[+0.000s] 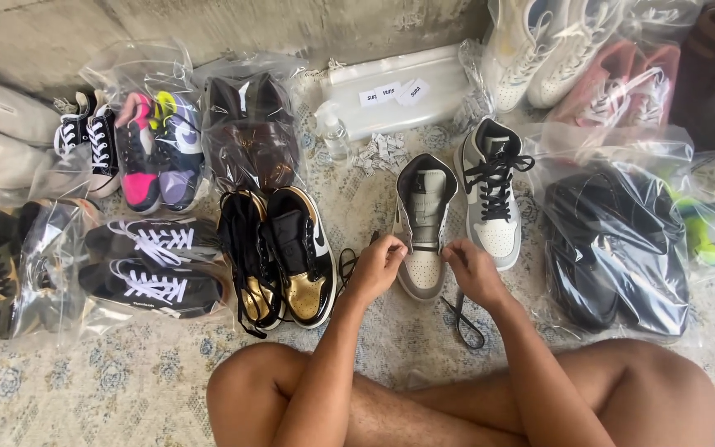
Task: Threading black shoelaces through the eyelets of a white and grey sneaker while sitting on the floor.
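The person sits cross-legged on the floor, and both hands meet at the toe end of a grey and white high-top sneaker (422, 228) in the middle of the frame. The left hand (376, 263) is closed in a pinch at the left side of the toe; it seems to hold the end of a black shoelace (463, 319), which lies loose on the rug just below, but the fingers hide the exact hold. The right hand (472, 269) is curled closed at the right side of the toe in the same way. This sneaker has no lace in it, while its laced partner (491, 194) stands touching it on the right, so the open one is placed nearest to the hands.

To the left stand black and gold sneakers (287, 248), then black sneakers with white laces (155, 265). Many other pairs lie in clear plastic bags (614, 240), probably against dust. A small spray bottle (334, 132) stands in the upper middle.

The surface is a pale patterned rug (109, 381); a bare concrete wall (208, 25) runs along the top.
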